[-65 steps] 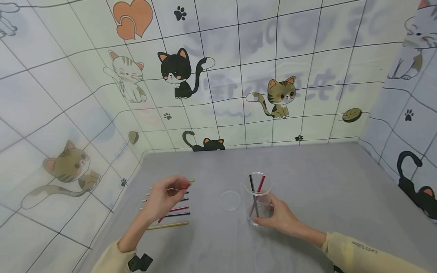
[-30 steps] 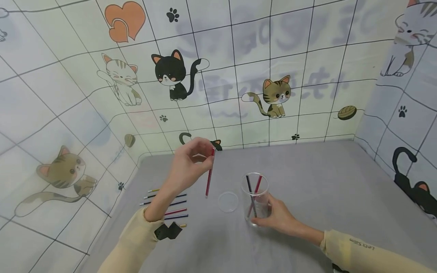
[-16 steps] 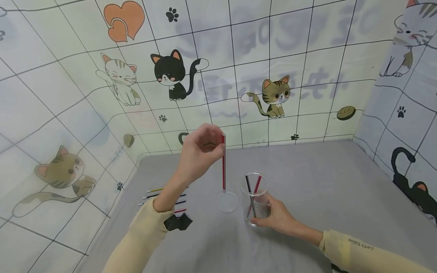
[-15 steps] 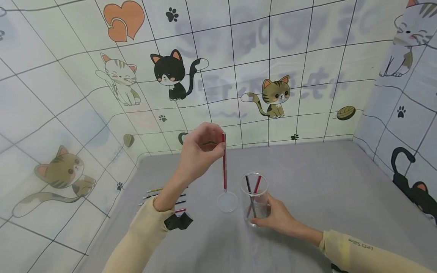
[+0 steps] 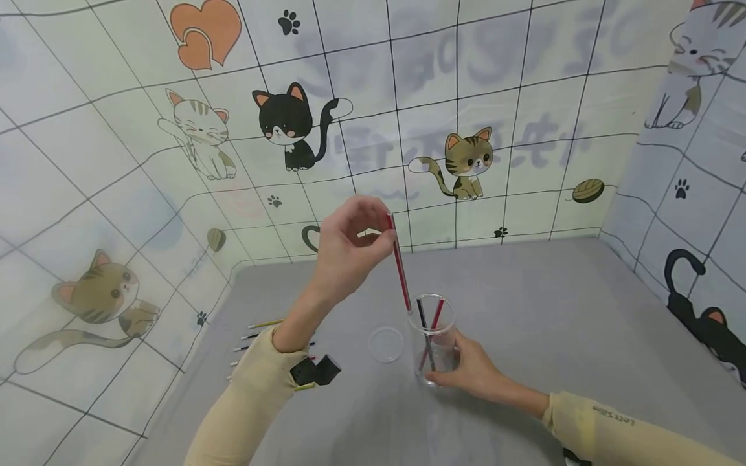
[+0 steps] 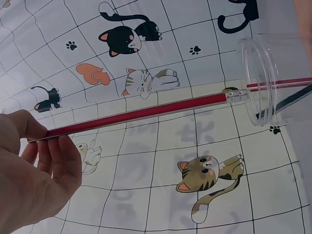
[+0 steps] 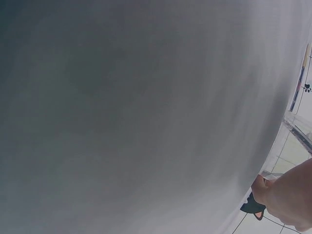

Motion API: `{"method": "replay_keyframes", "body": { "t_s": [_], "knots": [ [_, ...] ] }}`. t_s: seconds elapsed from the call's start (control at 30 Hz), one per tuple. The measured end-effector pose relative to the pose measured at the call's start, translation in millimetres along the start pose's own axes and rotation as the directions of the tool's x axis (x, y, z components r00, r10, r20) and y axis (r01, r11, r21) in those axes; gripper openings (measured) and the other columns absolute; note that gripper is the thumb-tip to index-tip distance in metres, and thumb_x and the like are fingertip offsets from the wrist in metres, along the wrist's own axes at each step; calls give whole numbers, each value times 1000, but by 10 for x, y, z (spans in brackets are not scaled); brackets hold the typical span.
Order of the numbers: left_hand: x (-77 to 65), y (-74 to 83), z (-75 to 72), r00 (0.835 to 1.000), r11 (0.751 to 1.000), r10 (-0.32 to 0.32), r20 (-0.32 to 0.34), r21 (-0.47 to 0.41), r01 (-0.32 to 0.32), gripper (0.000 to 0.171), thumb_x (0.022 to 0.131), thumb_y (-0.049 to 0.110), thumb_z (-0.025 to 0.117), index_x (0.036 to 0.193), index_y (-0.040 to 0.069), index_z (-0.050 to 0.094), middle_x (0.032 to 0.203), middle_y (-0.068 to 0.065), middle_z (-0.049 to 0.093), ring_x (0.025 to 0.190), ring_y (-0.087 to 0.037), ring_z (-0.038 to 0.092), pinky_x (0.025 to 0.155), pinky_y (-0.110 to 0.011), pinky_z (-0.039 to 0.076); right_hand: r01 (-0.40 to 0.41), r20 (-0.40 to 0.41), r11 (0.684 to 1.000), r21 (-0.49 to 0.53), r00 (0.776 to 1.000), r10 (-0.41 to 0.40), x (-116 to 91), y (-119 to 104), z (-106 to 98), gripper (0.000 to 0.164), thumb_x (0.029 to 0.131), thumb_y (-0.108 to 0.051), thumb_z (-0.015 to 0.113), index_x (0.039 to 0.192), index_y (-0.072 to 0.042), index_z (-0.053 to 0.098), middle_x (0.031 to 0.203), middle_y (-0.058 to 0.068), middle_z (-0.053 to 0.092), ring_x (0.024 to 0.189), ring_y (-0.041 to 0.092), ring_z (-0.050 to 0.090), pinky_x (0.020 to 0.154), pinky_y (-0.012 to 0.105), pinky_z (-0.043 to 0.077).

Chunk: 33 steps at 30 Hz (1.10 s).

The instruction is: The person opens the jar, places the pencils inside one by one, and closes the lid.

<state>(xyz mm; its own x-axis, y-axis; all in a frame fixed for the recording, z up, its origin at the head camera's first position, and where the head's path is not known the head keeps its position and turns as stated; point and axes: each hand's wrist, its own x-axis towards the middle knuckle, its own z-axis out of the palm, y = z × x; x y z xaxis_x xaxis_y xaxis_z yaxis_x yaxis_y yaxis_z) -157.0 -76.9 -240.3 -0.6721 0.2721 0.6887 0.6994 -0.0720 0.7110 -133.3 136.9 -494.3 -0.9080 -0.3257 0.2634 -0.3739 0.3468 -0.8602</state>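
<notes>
My left hand (image 5: 344,266) pinches a red pencil (image 5: 399,265) near its upper end between thumb and fingertips. The pencil slants down to the right, its lower tip right at the left rim of a clear plastic cup (image 5: 415,346). In the left wrist view, that lower end shows a silvery ferrule (image 6: 236,95) at the cup's mouth. Inside the cup lean a dark pencil (image 5: 422,316) and another red pencil (image 5: 438,314). Low on the cup's right side, my right hand (image 5: 476,369) grips it upright on the table; some of its fingers are hidden behind the cup.
A clear round lid (image 5: 386,345) lies just left of the cup. Several pencils, including a yellow pencil (image 5: 265,323), lie on the grey table (image 5: 553,310) at left, partly covered by my left sleeve (image 5: 250,395). Cat-printed cloth walls enclose the table's back and sides.
My left hand has lifted the red pencil off the left row, turned it upright, and carried it right to the cup's rim. The right hand keeps holding the cup in place.
</notes>
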Motion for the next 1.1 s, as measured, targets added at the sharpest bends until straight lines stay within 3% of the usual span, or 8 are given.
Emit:
{"method": "replay_keyframes", "body": {
  "t_s": [0.37, 0.7, 1.1],
  "knots": [
    [-127, -118, 39, 997, 997, -72, 14, -13, 72, 19, 83, -8, 59, 101, -6, 55, 85, -17, 61, 77, -19, 61, 69, -28, 54, 16, 0, 1000, 5, 1000, -16, -4, -8, 6, 69, 72, -21, 90, 130, -9, 56, 120, 3, 67, 111, 30, 62, 93, 56, 49],
    [-336, -312, 65, 981, 981, -195, 3, 19, 195, 18, 88, -11, 60, 101, -1, 54, 86, -1, 61, 82, -19, 62, 72, -29, 55, 5, 0, 1000, 4, 1000, -5, -4, -11, 2, 69, 71, -24, 91, 129, -9, 57, 119, 3, 67, 108, 27, 63, 92, 55, 49],
    [-458, -457, 81, 966, 966, -259, -2, -14, 259, 18, 87, -12, 59, 100, 0, 54, 84, -9, 58, 80, -21, 65, 72, -34, 58, -5, -6, 1000, -18, 1000, 5, 5, -18, 2, 72, 70, -25, 91, 132, -9, 55, 120, 4, 66, 109, 24, 62, 93, 56, 49]
  ]
}}
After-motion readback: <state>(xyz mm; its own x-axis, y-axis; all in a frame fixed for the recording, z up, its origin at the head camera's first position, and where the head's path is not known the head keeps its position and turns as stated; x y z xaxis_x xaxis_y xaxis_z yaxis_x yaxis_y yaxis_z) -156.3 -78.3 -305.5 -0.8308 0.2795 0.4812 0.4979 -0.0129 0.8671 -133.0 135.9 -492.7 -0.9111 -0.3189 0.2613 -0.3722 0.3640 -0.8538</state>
